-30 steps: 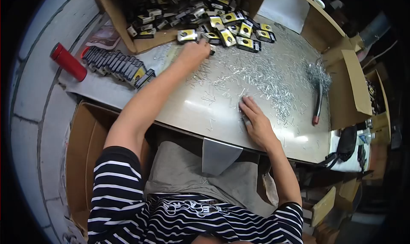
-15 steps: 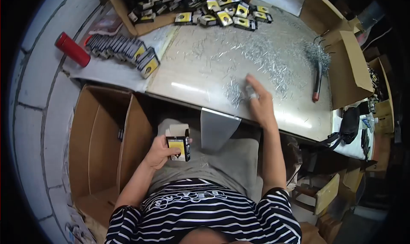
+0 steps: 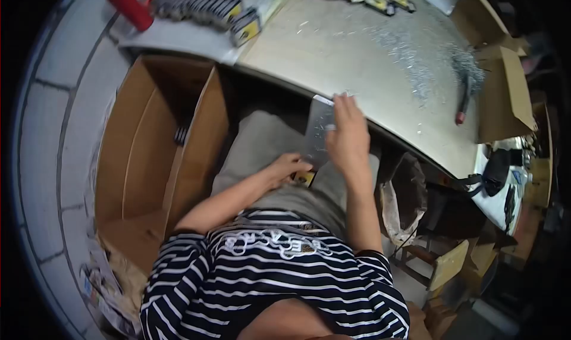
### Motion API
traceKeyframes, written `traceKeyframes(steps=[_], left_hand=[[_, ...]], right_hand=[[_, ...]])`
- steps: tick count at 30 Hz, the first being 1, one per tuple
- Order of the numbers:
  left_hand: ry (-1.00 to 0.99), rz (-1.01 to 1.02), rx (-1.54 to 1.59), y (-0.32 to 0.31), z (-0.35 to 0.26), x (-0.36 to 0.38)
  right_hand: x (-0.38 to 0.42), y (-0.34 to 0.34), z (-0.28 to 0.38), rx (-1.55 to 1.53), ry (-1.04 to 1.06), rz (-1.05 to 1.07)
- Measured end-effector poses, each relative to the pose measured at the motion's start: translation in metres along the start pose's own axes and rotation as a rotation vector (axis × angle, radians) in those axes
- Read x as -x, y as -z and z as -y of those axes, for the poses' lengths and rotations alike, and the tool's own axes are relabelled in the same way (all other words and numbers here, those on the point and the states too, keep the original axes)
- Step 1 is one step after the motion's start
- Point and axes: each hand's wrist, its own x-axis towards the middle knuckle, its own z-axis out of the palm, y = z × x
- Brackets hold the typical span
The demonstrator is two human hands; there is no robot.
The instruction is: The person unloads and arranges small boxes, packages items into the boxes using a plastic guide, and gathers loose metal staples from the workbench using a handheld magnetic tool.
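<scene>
Left fingers [image 3: 291, 159] grip a small box [image 3: 305, 178]; right fingers [image 3: 343, 109], straight, overlap the chute [image 3: 317, 129]; carton [image 3: 195, 140] alongside.

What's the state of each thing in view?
left hand, curled on small box
small box, held, flaps hidden
right hand, open, fingers together
metal chute, strewn with pins
tabletop pins, loose, scattered
big carton, open
plastic bag, mouth open
box row, lined up

Looks like I'm at a small workshop bench: loose metal pins [image 3: 410, 60], cardboard boxes [image 3: 140, 161], bare block wall [image 3: 44, 132].
</scene>
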Motion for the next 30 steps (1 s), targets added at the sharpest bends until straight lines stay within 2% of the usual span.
traceKeyframes(steps=[5, 8, 10, 12, 13, 14, 16, 17, 19, 21, 23, 25, 26, 28, 29, 30], left_hand=[[-0.131, 0.074, 0.109, 0.006, 0.015, -0.019], [-0.088, 0.073, 0.267, 0.005, 0.015, -0.015], [-0.196, 0.141, 0.218, 0.007, 0.016, -0.014], [-0.253, 0.166, 0.203, 0.010, 0.025, -0.020], [-0.220, 0.182, 0.086, 0.015, 0.029, -0.022], [-0.183, 0.199, -0.030, 0.018, 0.036, -0.023], [-0.139, 0.214, -0.068, 0.015, 0.039, -0.005], [-0.187, 0.194, -0.108, 0.013, 0.035, 0.008], [-0.264, 0.194, -0.104, 0.014, 0.028, 0.025], [-0.211, 0.101, -0.003, 0.019, 0.021, 0.026], [-0.204, 0.087, 0.002, 0.015, 0.015, 0.025], [-0.354, 0.125, -0.046, 0.007, 0.011, 0.037], [-0.386, 0.121, -0.050, 0.004, 0.006, 0.041], [-0.373, -0.020, -0.286, -0.004, -0.016, 0.062], [-0.421, -0.053, -0.391, -0.005, -0.019, 0.071], [-0.546, -0.078, -0.318, -0.013, -0.023, 0.081]], right_hand=[[0.045, 0.019, 0.007, -0.074, -0.011, -0.076], [0.073, 0.001, -0.003, -0.295, -0.158, 0.030], [0.089, -0.027, -0.008, -0.342, -0.173, 0.058], [0.099, -0.056, -0.010, -0.351, -0.100, 0.208], [0.103, -0.059, -0.009, -0.232, 0.003, 0.327], [0.105, -0.058, -0.011, -0.236, -0.012, 0.326], [0.098, -0.041, -0.007, -0.247, -0.207, 0.411], [0.098, -0.034, -0.011, -0.261, -0.171, 0.259], [0.090, -0.012, -0.013, -0.284, -0.268, 0.151], [0.091, -0.006, -0.016, -0.296, -0.329, 0.142], [0.095, -0.008, -0.017, -0.289, -0.266, 0.203], [0.100, -0.012, -0.013, -0.294, -0.274, 0.218], [0.101, -0.015, -0.014, -0.390, -0.262, 0.203], [0.100, -0.014, -0.011, -0.511, -0.246, 0.161], [0.099, -0.012, -0.008, -0.580, -0.259, 0.131], [0.097, -0.009, -0.006, -0.651, -0.273, 0.096]])
